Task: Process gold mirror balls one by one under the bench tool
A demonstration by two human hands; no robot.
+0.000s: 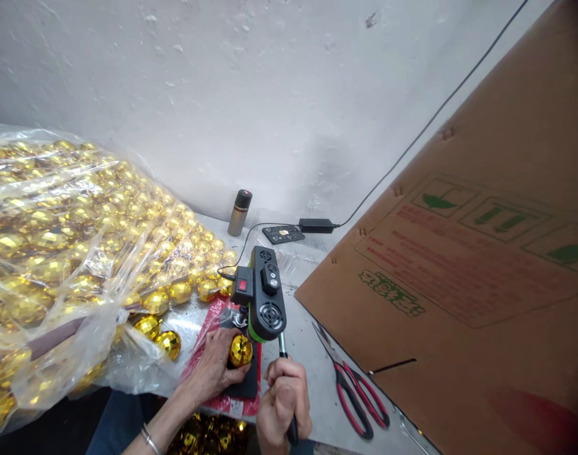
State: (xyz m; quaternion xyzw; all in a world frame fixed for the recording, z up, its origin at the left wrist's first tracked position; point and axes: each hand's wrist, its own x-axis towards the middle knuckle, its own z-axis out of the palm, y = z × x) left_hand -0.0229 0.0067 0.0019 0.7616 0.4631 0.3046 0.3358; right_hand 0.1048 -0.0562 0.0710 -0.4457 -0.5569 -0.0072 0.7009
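Note:
A shiny gold faceted ball (241,350) is gripped between the thumb and fingers of my left hand (216,363). It rests at the black base (251,379) of a small bench drill-like machine, under its black, green-edged head (268,294). My right hand (285,401) is closed around the black handle of a metal lever (282,344) that comes out of the machine's side. On the machine's left is a switch box with a red switch (242,284). The head hides the exact spot where any tool meets the ball. Red plastic sheeting (208,338) lies beneath the base.
A large clear bag of gold balls (80,227) fills the left side, with loose balls (169,344) by its mouth. Red-and-black scissors (350,385) lie at right beside a big cardboard box (459,265). Behind stand a flask (240,213) and a cabled power adapter (316,225).

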